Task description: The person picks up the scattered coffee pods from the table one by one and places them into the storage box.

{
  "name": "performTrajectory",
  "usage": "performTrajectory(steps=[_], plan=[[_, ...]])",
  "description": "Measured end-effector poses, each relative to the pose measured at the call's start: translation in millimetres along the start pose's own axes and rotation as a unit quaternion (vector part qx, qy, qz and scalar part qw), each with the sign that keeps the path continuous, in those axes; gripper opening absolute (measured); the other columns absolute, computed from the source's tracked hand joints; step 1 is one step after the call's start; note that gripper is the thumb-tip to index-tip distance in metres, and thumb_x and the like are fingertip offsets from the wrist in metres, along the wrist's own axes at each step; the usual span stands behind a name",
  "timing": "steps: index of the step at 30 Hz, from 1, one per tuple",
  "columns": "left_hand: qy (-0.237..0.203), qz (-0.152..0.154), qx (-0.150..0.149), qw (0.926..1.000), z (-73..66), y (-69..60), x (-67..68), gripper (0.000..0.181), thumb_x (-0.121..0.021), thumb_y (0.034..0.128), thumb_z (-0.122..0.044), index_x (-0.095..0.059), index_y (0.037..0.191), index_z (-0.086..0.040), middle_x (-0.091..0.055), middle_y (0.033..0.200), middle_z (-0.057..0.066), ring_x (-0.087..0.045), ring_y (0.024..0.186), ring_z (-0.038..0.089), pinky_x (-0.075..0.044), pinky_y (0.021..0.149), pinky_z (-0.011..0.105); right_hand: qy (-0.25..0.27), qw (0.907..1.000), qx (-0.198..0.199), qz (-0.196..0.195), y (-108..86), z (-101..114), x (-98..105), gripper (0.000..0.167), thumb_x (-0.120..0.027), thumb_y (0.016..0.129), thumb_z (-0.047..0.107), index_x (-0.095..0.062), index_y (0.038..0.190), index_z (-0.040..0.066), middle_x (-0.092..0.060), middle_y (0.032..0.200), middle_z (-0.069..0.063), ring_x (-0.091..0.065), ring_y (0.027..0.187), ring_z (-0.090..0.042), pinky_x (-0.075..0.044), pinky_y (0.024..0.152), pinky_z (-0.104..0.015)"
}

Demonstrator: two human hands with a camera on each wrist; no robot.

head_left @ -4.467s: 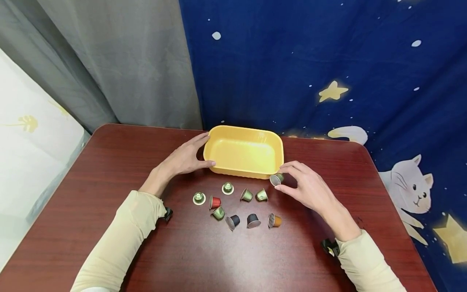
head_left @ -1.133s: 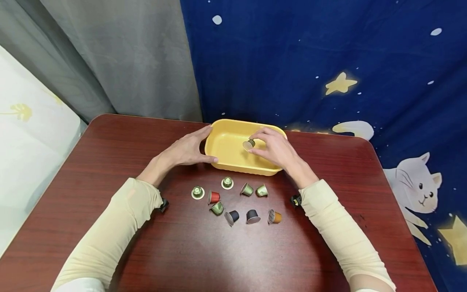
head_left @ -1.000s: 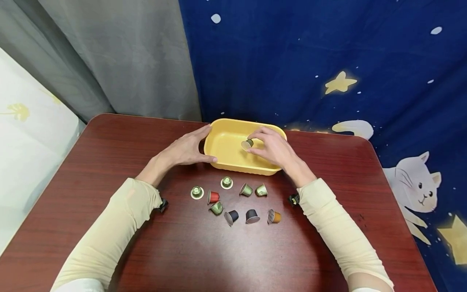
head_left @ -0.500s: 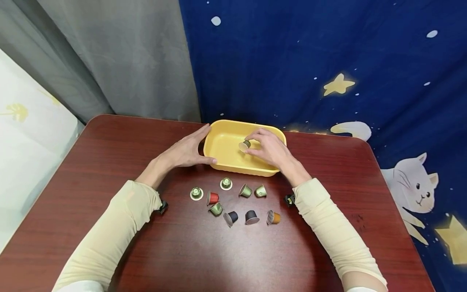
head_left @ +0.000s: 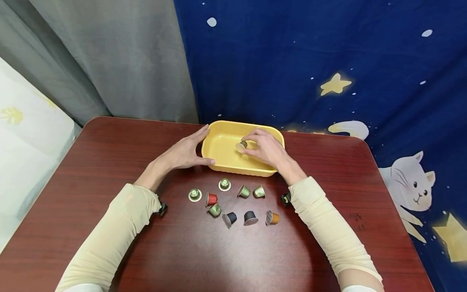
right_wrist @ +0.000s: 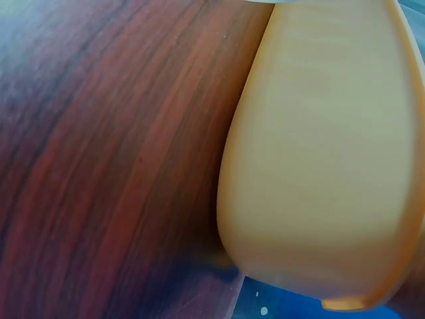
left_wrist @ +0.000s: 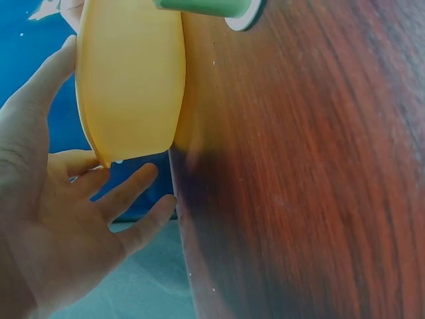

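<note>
In the head view, a yellow plastic tub (head_left: 222, 154) stands near the table's back edge. My left hand (head_left: 178, 153) spans its left end, thumb at the near corner and forefinger at the far one. Its other fingers stand loosely apart in the left wrist view. Inside the tub, my right hand (head_left: 268, 148) pinches a dark green coffee capsule (head_left: 240, 146) between thumb and fingers, the pale lid facing left. Before the tub lie several more capsules, among them a red capsule (head_left: 211, 199), a black capsule (head_left: 250, 218) and an orange capsule (head_left: 272, 217).
Two green capsules, the left capsule (head_left: 195, 195) and the upper capsule (head_left: 224, 184), rest lid-down. A green capsule (head_left: 214, 210) touches or nearly touches the red one. Behind the dark red table (head_left: 226, 259) hang a grey curtain (head_left: 138, 61) and a blue curtain (head_left: 255, 61).
My right hand has carried the dark green capsule from the table beside the tub's near right corner into the tub, then slightly left. My left hand stays at the tub's left end.
</note>
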State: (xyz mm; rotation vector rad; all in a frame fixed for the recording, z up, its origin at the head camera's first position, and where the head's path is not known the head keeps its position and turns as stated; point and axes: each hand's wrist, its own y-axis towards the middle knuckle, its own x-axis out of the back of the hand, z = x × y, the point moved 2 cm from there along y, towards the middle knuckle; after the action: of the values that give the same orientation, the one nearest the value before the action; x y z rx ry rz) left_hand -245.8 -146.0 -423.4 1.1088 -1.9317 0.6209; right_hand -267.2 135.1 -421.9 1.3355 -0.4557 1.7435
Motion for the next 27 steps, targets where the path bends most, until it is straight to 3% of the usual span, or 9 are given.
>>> performTrajectory(steps=[10, 18, 27], plan=[[-0.017, -0.010, 0.003, 0.9998, 4.0, -2.9, -3.6, 0.113, -0.076, 0.0761, -0.064, -0.020, 0.160, -0.013, -0.014, 0.166, 0.001, -0.025, 0.148, 0.023, -0.026, 0.117, 0.046, -0.004, 0.9999, -0.008, 0.009, 4.6, 2.1, -8.0, 0.038, -0.079, 0.085, 0.038, -0.074, 0.117, 0.018, -0.064, 0.115, 0.000, -0.058, 0.107, -0.017, -0.046, 0.092, -0.033], [-0.019, -0.023, -0.002, 0.9996, 5.7, -1.3, -5.8, 0.112, -0.076, 0.0756, -0.064, -0.021, 0.159, -0.015, -0.015, 0.166, 0.000, -0.027, 0.147, 0.023, -0.028, 0.116, 0.045, -0.013, 0.9995, -0.019, 0.022, 5.1, 0.5, -9.8, 0.040, -0.077, 0.086, 0.040, -0.073, 0.119, 0.018, -0.058, 0.124, -0.004, -0.051, 0.118, -0.024, -0.037, 0.104, -0.038], [-0.028, -0.031, 0.000, 0.9991, 7.3, -2.2, -6.7, 0.111, -0.077, 0.0749, -0.064, -0.022, 0.159, -0.016, -0.016, 0.166, -0.002, -0.027, 0.147, 0.023, -0.028, 0.116, 0.045, -0.005, 0.9993, -0.023, 0.028, 6.3, -0.4, -12.6, 0.040, -0.077, 0.087, 0.039, -0.073, 0.120, 0.018, -0.058, 0.125, -0.004, -0.051, 0.119, -0.022, -0.038, 0.105, -0.036]])
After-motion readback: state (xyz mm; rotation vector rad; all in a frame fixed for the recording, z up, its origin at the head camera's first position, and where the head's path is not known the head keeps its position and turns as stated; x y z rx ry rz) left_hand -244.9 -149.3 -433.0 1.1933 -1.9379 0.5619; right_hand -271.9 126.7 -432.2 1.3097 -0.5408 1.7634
